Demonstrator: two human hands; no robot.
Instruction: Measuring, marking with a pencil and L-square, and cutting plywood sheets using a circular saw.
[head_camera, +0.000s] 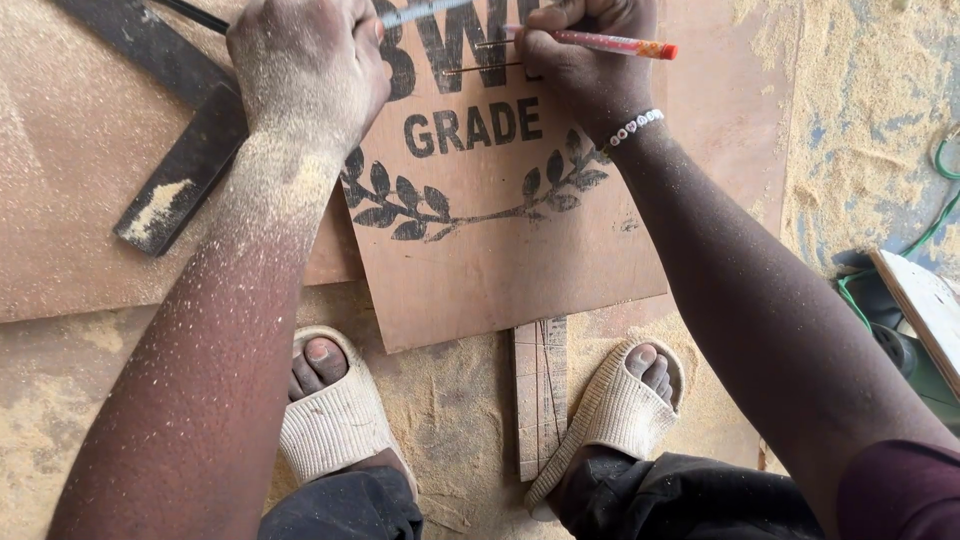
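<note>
Your right hand (590, 60) is closed around a red pencil (600, 42), pinched between thumb and fingers, its orange end pointing out to the right and its tip down on the board (500, 260). A thin drawn line runs left from under your fingers. A bead bracelet (636, 126) sits on that wrist.

Your left hand (305, 65) is curled shut, knuckles up and dusted with sawdust, pressing on a ruler (420, 12) that pokes out pale and narrow toward the right hand. Most of the ruler is hidden under the fist, so how you grip it cannot be told.

The board is a brown plywood piece printed with dark lettering and a leafy branch. It lies flat on a larger sheet (70, 200), with its near edge between your feet.

A dark square (180, 150) lies on the sheet just left of your left wrist, sawdust on its blade.

Below the board a narrow wood strip (540, 400) runs toward you between your two sandals (335, 420).

Sawdust (850, 120) covers the floor at right, where a green cable (940, 215) curls.
</note>
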